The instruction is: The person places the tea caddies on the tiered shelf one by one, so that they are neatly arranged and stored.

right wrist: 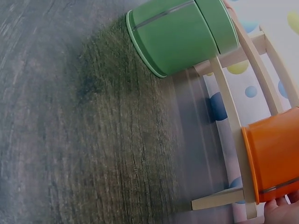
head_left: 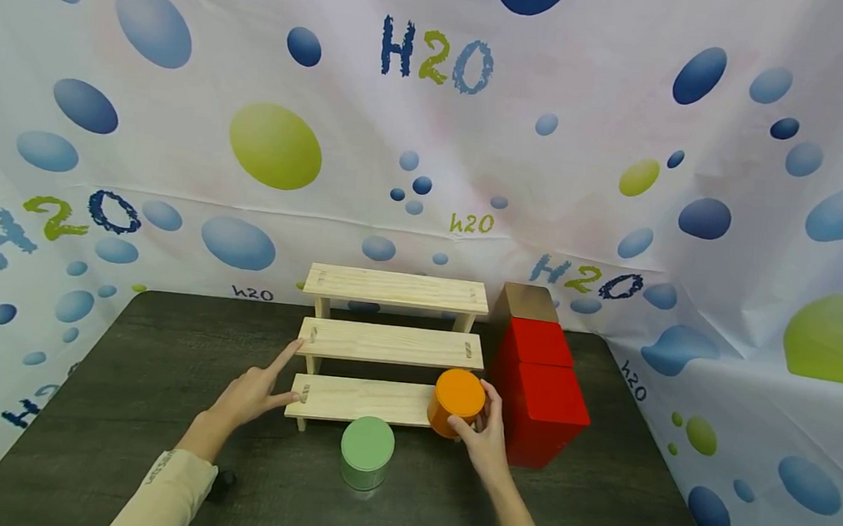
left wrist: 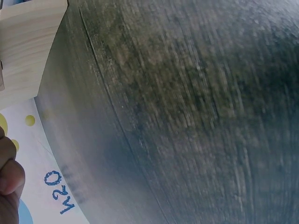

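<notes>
A three-step pale wooden stand (head_left: 372, 400) is on the dark table in the head view. My right hand (head_left: 488, 443) grips an orange round canister (head_left: 458, 393) at the right end of the lowest step. In the right wrist view, the base of the orange canister (right wrist: 275, 156) meets that step. At the stand's left side, my left hand (head_left: 248, 396) has its index finger reaching the middle step and its thumb at the lowest one. A green lidded canister (head_left: 367, 449) stands upright on the table in front of the stand, with neither hand on it.
Red blocks (head_left: 553, 396) stand close to the right of the stand and my right hand, with a brown block (head_left: 529, 302) behind them. A printed white curtain (head_left: 426, 213) surrounds the back and sides of the dark table (head_left: 180, 350).
</notes>
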`<state>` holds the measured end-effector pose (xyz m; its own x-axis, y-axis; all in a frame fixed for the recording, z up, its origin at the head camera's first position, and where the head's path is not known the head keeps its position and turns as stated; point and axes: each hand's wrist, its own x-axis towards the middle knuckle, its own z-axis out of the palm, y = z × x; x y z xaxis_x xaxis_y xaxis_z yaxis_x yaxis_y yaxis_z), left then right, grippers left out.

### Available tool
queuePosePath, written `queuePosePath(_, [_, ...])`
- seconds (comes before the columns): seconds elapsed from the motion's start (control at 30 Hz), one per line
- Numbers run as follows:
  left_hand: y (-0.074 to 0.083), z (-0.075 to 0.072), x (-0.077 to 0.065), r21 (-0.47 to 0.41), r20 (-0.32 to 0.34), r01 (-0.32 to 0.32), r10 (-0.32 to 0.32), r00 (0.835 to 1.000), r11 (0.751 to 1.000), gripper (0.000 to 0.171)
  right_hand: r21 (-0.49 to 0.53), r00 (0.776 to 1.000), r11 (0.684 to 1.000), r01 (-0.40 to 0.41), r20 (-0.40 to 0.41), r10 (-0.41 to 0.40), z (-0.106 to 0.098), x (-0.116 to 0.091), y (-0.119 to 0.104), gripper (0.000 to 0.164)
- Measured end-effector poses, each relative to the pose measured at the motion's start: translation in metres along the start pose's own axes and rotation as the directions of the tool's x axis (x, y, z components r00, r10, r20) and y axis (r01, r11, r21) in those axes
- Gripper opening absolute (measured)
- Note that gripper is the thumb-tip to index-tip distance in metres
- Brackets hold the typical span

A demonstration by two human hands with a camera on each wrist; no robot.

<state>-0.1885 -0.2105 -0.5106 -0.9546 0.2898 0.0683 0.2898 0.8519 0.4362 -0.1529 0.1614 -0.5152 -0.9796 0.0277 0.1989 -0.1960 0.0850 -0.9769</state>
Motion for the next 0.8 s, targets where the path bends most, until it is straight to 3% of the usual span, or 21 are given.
queuePosePath(0.2, [-0.001, 0.001, -0.001, 0.0, -0.011, -0.015, 0.015, 1.0, 1.0, 0.093, 0.03, 1.0, 1.0, 0.002, 0.006, -0.002, 0.002, 0.003, 0.003, 0.07])
queuePosePath(0.8, [0.0, 0.0, -0.002, -0.013, -0.022, -0.029, 0.029, 0.999, 0.999, 0.093, -0.01, 1.0, 1.0, 0.008, 0.02, -0.008, 0.0, 0.012, -0.009, 0.07])
